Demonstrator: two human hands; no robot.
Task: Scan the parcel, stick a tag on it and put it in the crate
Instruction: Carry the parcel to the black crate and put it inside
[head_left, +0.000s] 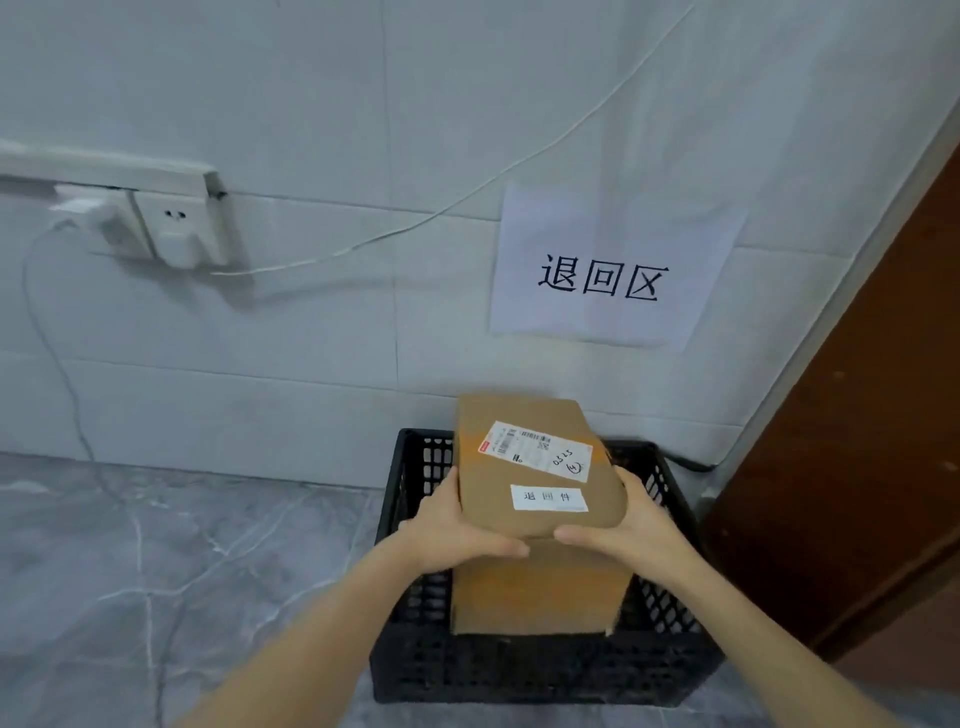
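A brown cardboard parcel (530, 415) is held over a black plastic crate (540, 670) on the floor. Its top carries a white shipping label (537, 449) and a small white tag (549, 497) with printed characters. My left hand (457, 530) grips the parcel's left near corner, and my right hand (623, 525) grips its right near corner. The parcel's lower body reaches down inside the crate; I cannot tell if it rests on the bottom.
The crate stands against a white tiled wall with a paper sign (602, 270) above it. A brown door (857, 457) is close on the right. Wall sockets (156, 228) with chargers and trailing cables are at the left. Grey marble floor (156, 571) spreads to the left.
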